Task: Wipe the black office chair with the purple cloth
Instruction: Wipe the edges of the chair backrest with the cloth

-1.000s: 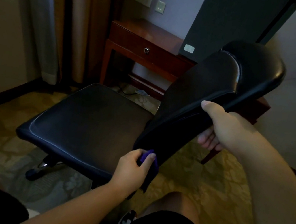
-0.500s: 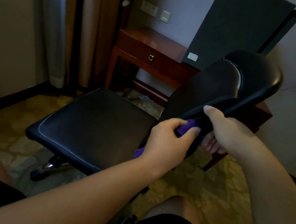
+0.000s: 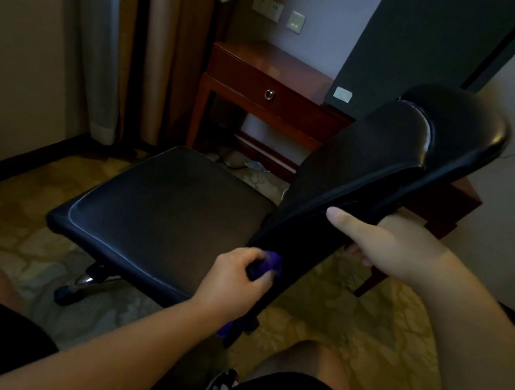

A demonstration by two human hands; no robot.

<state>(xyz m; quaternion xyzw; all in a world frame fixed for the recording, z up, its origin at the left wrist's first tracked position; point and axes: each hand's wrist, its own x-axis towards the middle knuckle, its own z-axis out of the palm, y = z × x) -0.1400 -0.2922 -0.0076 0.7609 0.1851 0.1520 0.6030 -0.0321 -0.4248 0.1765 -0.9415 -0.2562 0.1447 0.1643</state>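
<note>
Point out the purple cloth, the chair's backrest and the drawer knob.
purple cloth (image 3: 267, 263): head view, on its bunched upper fold.
backrest (image 3: 361, 163): head view, middle of its front padding.
drawer knob (image 3: 268, 95): head view, on the metal ring.

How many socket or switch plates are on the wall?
2. A wide socket plate above the wooden table; a smaller switch plate right of it. Others may be hidden.

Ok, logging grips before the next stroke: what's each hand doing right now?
Left hand: closed, gripping the purple cloth against the backrest.
Right hand: closed, gripping the backrest edge.
</note>
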